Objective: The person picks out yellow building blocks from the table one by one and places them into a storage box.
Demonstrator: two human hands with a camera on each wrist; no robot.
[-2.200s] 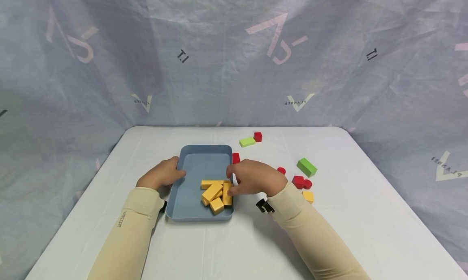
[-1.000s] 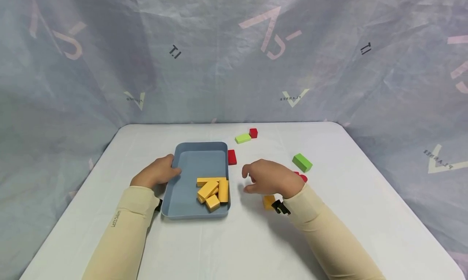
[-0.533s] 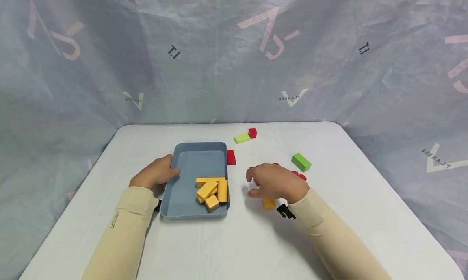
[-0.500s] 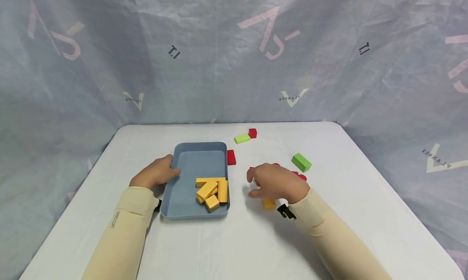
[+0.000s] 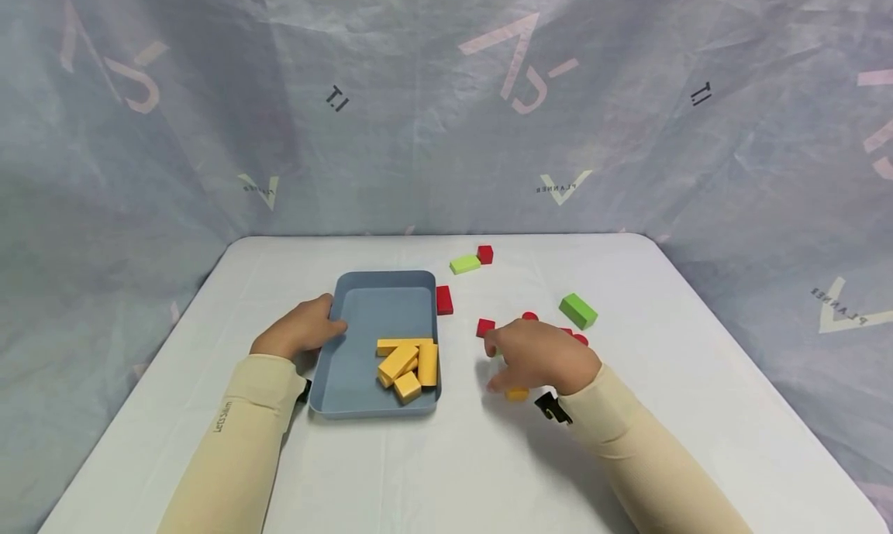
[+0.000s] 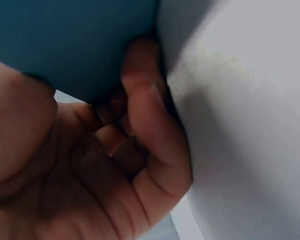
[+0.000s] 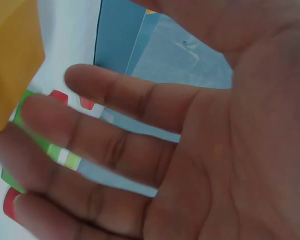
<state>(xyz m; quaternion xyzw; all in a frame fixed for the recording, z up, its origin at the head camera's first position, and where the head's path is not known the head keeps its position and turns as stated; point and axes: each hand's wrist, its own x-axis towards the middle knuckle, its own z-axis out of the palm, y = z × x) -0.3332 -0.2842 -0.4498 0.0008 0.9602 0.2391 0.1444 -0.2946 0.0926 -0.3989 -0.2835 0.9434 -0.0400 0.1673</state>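
Observation:
In the head view, my left hand grips the left wall of a blue-grey tray, thumb over the rim. In the left wrist view its fingers bend against the tray wall. Several yellow blocks lie in the tray's near right part. To the right of the tray, my right hand hovers palm down with its thumb and fingers spread, holding nothing. Below it a yellow block is partly hidden; the right wrist view shows a yellow block close by its fingertips. A red block is just beyond its fingers.
A flat red block lies against the tray's right side. Farther back are a light green block and a red cube. A green block and red pieces lie at the right, some hidden behind my right hand.
My right hand has left the yellow blocks at the tray's right wall and moved right, over the loose blocks, lowering slightly. My left hand stays on the tray.

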